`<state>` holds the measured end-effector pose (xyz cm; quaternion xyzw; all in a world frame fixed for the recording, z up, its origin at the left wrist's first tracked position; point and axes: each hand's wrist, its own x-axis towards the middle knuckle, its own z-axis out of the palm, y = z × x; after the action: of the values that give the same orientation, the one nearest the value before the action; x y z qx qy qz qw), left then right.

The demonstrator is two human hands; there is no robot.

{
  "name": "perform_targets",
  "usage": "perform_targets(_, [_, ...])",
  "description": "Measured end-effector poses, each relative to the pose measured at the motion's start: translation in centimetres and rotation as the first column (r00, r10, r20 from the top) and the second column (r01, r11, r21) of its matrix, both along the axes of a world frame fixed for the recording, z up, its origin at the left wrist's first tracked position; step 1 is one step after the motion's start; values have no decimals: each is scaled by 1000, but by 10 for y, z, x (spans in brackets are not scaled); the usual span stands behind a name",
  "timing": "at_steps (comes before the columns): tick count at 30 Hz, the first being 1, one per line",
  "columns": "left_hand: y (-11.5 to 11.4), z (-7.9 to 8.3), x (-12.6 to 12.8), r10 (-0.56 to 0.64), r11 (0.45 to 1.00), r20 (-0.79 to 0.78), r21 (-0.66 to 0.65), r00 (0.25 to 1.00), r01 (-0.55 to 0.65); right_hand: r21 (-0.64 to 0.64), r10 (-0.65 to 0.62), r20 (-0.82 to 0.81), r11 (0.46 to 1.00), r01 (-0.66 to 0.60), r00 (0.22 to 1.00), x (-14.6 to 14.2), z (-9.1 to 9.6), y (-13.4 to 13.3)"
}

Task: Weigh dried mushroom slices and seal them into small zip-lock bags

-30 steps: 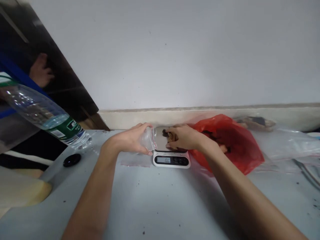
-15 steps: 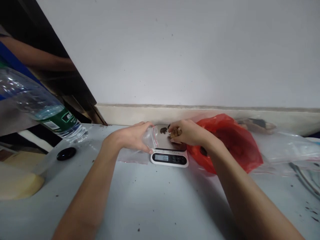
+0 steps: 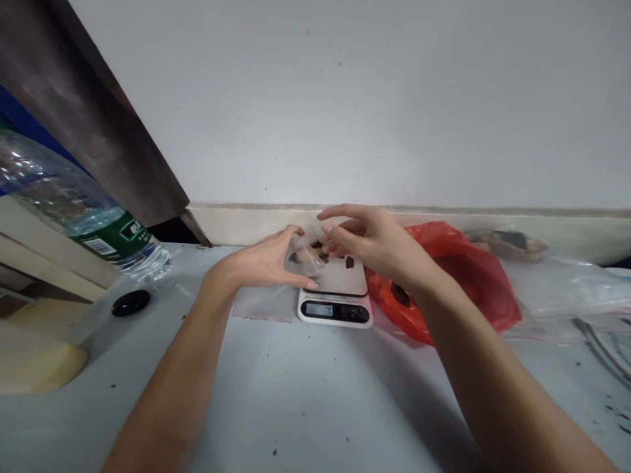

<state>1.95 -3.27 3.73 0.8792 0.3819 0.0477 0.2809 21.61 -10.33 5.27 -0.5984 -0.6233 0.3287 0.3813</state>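
Far on the left a water bottle (image 3: 93, 213) leaned over the grey table (image 3: 315, 401), and a black cap (image 3: 130, 303) lay near it. A flat clear bag (image 3: 261, 303) lay on the table, just beside the scale (image 3: 335, 299).

The left hand (image 3: 266, 263) was pinched tight on a small clear bag (image 3: 306, 256) and held it up over the left back corner of the scale, so that corner was hidden. A few dark bits (image 3: 350, 262) lay on the scale's tray.

The right hand (image 3: 372, 240) was up in the air at the mouth of the small bag, with one finger stretched out and the others curled close to the thumb. I cannot tell if it held a bit (that spot was blurry). Its wrist covered part of the red bag (image 3: 463, 276), which lay just right of the scale. More clear bags (image 3: 566, 282) lay farther right.

Half a second before, the right hand was low on the tray, on a little pile of brown bits. Now it had gone up to the small bag, fewer bits lay on the tray, and the left hand had lifted the bag higher. The number on the scale had changed too.
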Motion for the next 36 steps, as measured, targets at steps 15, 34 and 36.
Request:
perform_targets(15, [9, 6, -18, -17, 997, 304, -60, 953, 37, -106, -23, 637, 987, 117, 771, 9, -44, 24])
perform_targets(34, [15, 2, -23, 55, 988, 156, 131, 986, -76, -75, 50, 626, 997, -4, 778, 5, -53, 30])
perform_targets(36, [21, -10, -22, 63, 993, 50, 94, 997, -67, -75, 51, 609, 997, -7, 791, 5, -52, 30])
